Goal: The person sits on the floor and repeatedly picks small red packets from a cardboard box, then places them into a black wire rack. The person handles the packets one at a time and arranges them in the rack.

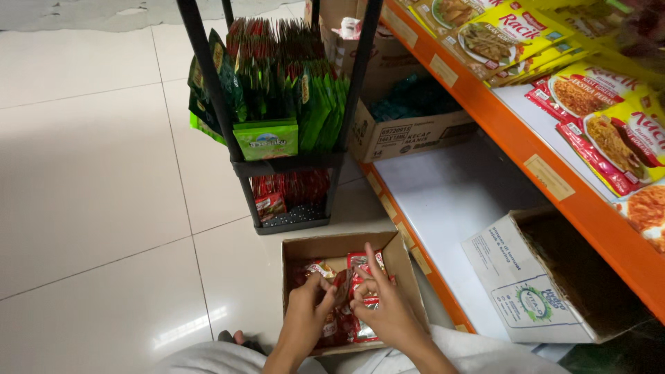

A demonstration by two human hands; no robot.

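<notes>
Floor (90,173): pale tiles, lying along the left of our view.

Rack (277,163): black, standing on the floor, carrying green sachets (291,90) on top and red sachets (287,190) on the lower tier.

Box (405,277): open brown carton sitting on the floor just in front of the rack, holding red packets (360,266).

Left hand (308,312): we are reaching into the box, fingers curled and touching the packets; whether they are gripping one we cannot tell.

Right hand (388,305): we are pinching a red packet between thumb and fingers, forefinger sticking up.

Shelf (450,187): white, orange-edged, lying to the right, bearing a white carton (519,277) tipped on its side and a brown carton (409,131) farther back.

Upper shelf (554,173): showing yellow and red packets (609,125).
</notes>
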